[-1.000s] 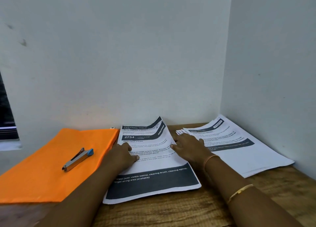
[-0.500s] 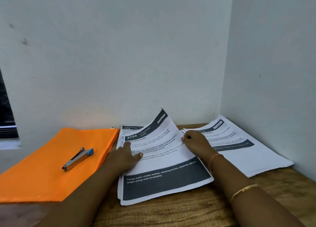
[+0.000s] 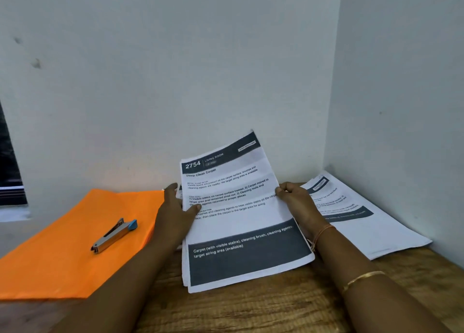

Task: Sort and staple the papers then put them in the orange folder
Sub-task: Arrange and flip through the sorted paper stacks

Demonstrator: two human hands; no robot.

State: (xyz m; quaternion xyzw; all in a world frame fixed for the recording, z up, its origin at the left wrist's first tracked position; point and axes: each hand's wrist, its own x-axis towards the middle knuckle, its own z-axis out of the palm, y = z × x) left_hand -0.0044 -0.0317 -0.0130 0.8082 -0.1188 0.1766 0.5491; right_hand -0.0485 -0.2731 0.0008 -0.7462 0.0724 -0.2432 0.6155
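Note:
A small bundle of printed sheets [image 3: 241,222], headed "2754 Living Room, Deep Clean Carpet", stands tilted up from the wooden table with its bottom edge on the wood. My left hand [image 3: 174,212] grips its left edge, thumb on the front. My right hand [image 3: 297,199] grips its right edge. The orange folder [image 3: 62,252] lies flat at the left, and a silver stapler [image 3: 114,236] with a blue end rests on top of it. A second stack of printed papers [image 3: 364,222] lies at the right, in the corner by the wall.
White walls close the table [image 3: 263,307] at the back and on the right. A dark window edge [image 3: 10,177] shows at the far left. Bare wood lies in front of the held sheets.
The sheets lay flat under both hands; both hands have since taken their side edges and raised the top end off the table toward me.

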